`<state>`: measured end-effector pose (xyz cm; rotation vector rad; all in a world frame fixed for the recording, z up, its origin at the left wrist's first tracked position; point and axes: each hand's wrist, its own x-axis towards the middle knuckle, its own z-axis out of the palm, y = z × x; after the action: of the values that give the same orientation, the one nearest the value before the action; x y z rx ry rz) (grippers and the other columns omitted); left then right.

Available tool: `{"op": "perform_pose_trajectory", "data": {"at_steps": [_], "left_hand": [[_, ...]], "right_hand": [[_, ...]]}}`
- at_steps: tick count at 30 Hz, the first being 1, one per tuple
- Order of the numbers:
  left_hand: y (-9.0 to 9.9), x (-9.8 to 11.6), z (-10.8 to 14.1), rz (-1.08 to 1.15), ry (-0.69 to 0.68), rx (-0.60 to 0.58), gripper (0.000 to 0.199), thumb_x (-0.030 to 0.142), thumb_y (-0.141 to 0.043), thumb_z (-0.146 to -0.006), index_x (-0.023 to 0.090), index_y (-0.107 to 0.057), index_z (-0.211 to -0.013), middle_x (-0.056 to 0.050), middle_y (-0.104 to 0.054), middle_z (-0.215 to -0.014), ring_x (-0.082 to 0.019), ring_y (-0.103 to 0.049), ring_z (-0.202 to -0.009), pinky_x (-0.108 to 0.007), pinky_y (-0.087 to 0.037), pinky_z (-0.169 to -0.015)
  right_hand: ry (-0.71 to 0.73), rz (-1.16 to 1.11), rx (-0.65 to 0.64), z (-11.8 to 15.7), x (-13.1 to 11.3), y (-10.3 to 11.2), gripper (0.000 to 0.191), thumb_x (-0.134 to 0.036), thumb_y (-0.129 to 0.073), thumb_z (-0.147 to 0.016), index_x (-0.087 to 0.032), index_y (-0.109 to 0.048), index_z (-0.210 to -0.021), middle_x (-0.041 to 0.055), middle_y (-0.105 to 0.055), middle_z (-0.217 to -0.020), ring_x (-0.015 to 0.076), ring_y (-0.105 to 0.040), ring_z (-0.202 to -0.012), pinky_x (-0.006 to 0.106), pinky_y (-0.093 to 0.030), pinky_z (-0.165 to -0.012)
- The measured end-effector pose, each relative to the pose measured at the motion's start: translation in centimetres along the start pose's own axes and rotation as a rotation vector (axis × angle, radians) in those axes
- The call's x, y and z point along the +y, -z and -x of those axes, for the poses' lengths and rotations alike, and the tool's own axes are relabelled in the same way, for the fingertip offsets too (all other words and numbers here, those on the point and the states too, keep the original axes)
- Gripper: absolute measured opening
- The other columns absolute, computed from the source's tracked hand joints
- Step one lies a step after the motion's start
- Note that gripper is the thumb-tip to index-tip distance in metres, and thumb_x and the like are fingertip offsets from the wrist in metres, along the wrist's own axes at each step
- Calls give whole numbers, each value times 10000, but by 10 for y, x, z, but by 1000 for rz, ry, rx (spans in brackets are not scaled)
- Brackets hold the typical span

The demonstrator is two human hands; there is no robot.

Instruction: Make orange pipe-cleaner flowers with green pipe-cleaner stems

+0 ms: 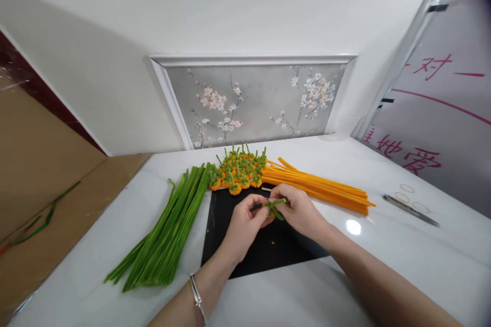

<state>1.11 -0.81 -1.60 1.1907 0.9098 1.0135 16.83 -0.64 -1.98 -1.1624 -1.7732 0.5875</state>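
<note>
Over a black mat (245, 260), my left hand (247, 222) and my right hand (299, 209) meet with fingers pinched on a small piece of green pipe cleaner (275, 207). Its green ends stick out between the fingertips; a bit of orange seems to show beneath, mostly hidden. Just beyond the hands lies a cluster of small orange pipe-cleaner pumpkins with green stems (240, 168). A thin light stick (266, 189) pokes out near my right fingers, and I cannot tell whether it is held.
A bundle of green pipe cleaners (164, 235) lies at left, orange pipe cleaners (322, 186) at right. Farther right are a pen-like metal tool (410, 209) and several thin rings (406, 188). A cardboard box (42, 179) stands at the left; a wall (245, 15) closes the back.
</note>
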Motion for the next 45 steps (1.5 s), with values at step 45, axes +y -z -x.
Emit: {"op": "perform_pose_trajectory", "data": {"at_steps": [45], "left_hand": [[5, -11, -7, -80, -173, 127, 153, 266, -685, -745, 158, -587, -788, -11, -621, -855, -145, -632, -783, -298, -562, -773]], "right_hand": [[-341, -268, -8, 4, -4, -6, 120, -280, -594, -772, -174, -620, -721, -29, -553, -563, 100, -516, -461, 220, -424, -461]]}}
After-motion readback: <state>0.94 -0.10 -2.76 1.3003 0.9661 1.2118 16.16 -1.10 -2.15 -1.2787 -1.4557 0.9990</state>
